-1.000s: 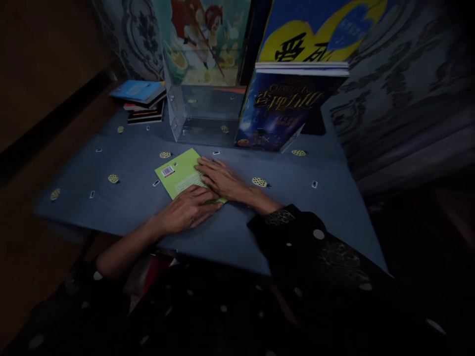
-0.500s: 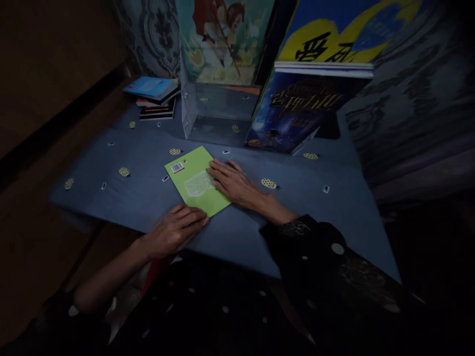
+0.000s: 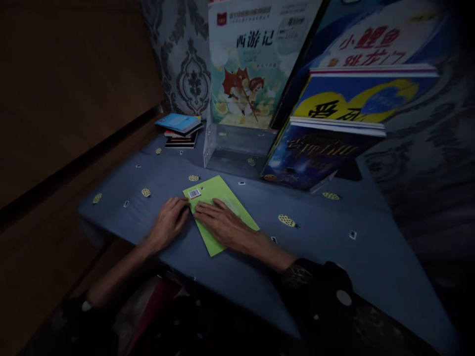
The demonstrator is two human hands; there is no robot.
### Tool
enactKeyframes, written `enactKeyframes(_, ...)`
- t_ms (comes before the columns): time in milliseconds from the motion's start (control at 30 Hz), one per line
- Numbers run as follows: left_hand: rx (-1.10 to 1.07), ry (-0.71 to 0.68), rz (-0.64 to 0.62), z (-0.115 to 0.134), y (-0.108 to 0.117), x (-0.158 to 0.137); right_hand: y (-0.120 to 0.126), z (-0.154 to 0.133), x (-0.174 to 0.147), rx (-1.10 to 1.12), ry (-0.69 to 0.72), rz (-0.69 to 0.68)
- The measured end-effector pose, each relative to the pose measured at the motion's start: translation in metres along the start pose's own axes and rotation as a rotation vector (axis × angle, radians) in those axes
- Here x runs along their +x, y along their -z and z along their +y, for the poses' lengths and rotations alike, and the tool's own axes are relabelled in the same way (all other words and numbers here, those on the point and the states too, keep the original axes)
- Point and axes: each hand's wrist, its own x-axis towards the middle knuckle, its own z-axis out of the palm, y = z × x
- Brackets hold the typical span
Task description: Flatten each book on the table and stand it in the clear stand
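A thin green book (image 3: 214, 188) lies on the blue tablecloth with its barcode side up. My right hand (image 3: 224, 225) rests flat across its middle, fingers stretched out and covering much of the pale text box. At the book's left edge is my left hand (image 3: 168, 225), its bent fingertips touching or nearly touching the cover. The left thumb stands a little apart from the fingers. Neither hand has the book lifted.
Behind stands a clear acrylic rack (image 3: 233, 163) with a picture book (image 3: 245, 74) upright in it. To its right, a dark blue book (image 3: 308, 153) fronts more tiered books. Several small books (image 3: 180, 123) are stacked back left. The blue tablecloth (image 3: 326, 277) carries pineapple prints.
My left hand has moved from the book's near corner up along its left edge. My right hand has slid left over the text box. The camera view has shifted, showing more of the rack.
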Motion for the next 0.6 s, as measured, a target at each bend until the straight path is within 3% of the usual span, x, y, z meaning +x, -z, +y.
enactKeyframes(100, 0.09, 0.011, -0.051, -0.026, -0.004, 0.009, -0.003, -0.003, 0.006, -0.006, 0.014, 0.003)
enactKeyframes(233, 0.107, -0.141, -0.145, -0.047, -0.002, 0.019, -0.008, -0.004, 0.002, -0.022, 0.017, 0.022)
enactKeyframes(467, 0.147, -0.197, -0.234, -0.052, 0.006, 0.027, -0.009, -0.006, -0.001, -0.03, -0.016, 0.007)
enactKeyframes(600, 0.127, -0.155, -0.196, -0.049, 0.0, 0.015, -0.011, -0.006, 0.005, -0.017, -0.016, -0.01)
